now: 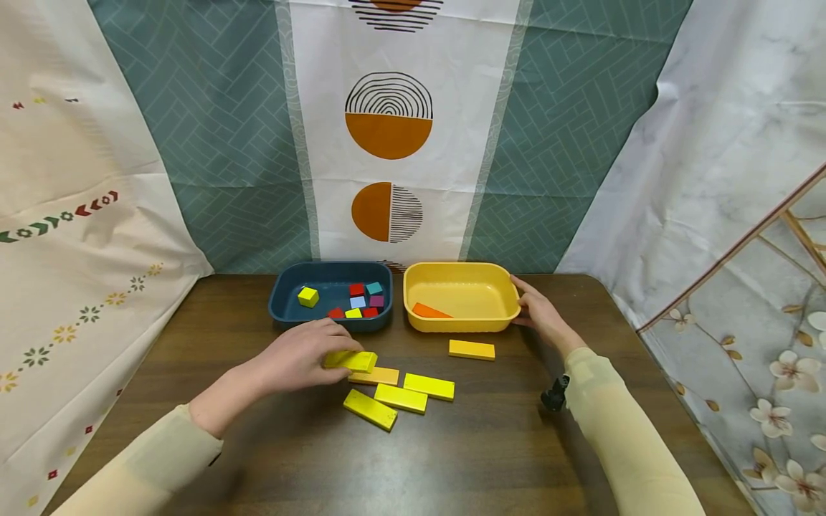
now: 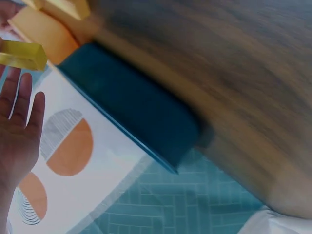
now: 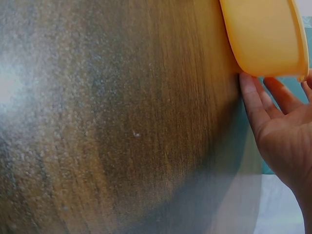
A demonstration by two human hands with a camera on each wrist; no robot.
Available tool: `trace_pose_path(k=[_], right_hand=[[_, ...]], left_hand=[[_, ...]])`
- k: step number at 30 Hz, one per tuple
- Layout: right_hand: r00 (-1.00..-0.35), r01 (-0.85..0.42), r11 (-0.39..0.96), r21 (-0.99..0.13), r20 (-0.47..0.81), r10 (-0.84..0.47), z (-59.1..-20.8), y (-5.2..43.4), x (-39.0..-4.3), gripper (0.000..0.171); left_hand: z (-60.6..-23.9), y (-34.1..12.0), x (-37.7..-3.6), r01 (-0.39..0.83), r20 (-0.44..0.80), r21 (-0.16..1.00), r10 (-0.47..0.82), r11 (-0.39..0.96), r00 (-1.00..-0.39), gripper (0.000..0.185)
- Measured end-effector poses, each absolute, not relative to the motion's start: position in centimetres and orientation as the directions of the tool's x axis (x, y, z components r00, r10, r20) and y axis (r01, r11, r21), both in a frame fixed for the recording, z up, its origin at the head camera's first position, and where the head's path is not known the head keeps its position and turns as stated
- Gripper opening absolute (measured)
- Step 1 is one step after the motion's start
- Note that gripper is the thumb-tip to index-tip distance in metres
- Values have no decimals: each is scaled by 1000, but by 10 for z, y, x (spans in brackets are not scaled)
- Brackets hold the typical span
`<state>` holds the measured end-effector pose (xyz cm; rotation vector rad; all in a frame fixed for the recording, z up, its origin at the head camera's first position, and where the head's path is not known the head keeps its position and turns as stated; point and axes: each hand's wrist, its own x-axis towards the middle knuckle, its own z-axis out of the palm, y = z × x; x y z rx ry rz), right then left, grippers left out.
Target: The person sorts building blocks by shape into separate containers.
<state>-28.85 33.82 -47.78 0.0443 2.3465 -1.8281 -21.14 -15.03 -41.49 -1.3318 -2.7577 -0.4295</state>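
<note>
Left fingers (image 1: 337,340), apparent pinch on yellow block (image 1: 353,360)

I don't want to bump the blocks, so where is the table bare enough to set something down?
The table is bare between the left sleeve and right sleeve, nearer than the loose rectangular blocks, and left of the navy bin. Crowded: in front of that bin and the yellow bin, where those blocks lie and the left hand holds another.

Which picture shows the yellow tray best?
The head view: nearly the whole yellow tray shows, with an orange block inside. The right wrist view shows only one end, at the right hand; the left wrist view, just a blurred part beyond the blue tray.
</note>
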Motion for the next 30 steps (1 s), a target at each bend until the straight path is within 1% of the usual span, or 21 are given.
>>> trace_pose_path(k=[12, 18, 24, 30], right_hand=[[-985, 134, 245, -960, -155, -69, -478, 339, -288, 68], [-986, 125, 255, -959, -148, -73, -477, 338, -288, 67], [-986, 117, 249, -961, -142, -84, -479, 339, -290, 67], [-989, 99, 246, -964, -123, -85, -484, 339, -290, 66]], left_hand=[[-396, -100, -227, 774, 267, 253, 727, 580, -632, 37], [-391, -78, -238, 760, 302, 253, 697, 599, -650, 38], [-386, -60, -247, 738, 310, 278, 670, 615, -675, 39], [-384, -46, -254, 726, 292, 300, 665, 619, -687, 40]])
